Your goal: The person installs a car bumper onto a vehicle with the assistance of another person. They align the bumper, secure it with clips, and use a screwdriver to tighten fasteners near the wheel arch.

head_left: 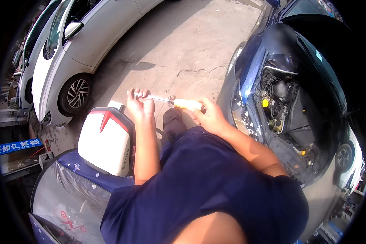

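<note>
The screwdriver [179, 103] is held up in the air ahead of the white top box [103, 142] and to its right, apart from it. The right hand [210, 116] has its fingers clamped on the handle; the left hand [141, 107], closer to the box, has its fingers curled together around the far end of the shaft, though the exact contact at the tip is too small to make out.

To handle the tool well, the right hand would best grip the handle firmly and in line with the shaft, so that any turn does not bend it sideways. The left fingers should pinch lightly, since a hard push from the right could drive the tip into them. Good light falls there, which should help in checking the tip.

The screwdriver lies nearly level, its handle sloping slightly down toward the right. The handle is bright yellow with a dark butt end, and the thin metal shaft catches the sun. Glare washes out finer detail, so wear cannot be judged.
</note>
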`<state>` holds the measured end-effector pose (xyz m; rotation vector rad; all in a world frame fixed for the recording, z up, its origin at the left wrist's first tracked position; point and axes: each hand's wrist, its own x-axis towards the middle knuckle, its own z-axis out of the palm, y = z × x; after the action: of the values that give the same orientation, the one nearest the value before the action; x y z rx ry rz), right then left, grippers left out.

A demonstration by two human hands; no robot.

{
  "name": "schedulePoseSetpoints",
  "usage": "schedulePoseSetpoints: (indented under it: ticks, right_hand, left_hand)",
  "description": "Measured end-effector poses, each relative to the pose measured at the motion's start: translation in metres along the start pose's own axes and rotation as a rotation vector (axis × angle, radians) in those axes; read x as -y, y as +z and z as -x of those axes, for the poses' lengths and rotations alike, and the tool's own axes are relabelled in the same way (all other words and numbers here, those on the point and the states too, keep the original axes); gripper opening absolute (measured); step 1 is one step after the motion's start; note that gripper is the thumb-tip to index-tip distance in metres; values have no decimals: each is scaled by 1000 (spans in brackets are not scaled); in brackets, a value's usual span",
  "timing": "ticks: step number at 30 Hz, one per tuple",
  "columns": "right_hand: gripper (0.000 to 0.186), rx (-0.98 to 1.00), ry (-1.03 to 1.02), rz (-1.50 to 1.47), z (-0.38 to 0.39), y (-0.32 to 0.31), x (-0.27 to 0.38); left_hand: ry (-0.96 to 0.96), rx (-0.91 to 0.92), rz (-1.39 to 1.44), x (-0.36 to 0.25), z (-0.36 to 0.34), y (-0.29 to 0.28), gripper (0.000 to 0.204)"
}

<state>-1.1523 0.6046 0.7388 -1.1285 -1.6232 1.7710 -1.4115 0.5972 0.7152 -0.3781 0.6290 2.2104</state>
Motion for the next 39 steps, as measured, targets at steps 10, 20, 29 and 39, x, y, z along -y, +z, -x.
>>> schedulePoseSetpoints:
  ticks: [10,20,29,39]
  right_hand:
    - [28,-399,41,-411,-257,-44,53]
    - [28,-838,-60,-604,-500,-198,-32]
    - [23,-1470,-4,-762,-759,-275,-254]
    - [14,-1757,332,-419,-769,-322,-356]
  left_hand:
    - [-291,-38,-97,98,-235,144,26]
    - [-417,321,-698,373,-447,274,27]
    - [-717,327,-1103,612,-786,98,42]
    - [-855,347,-1374,733,-795,-44,29]
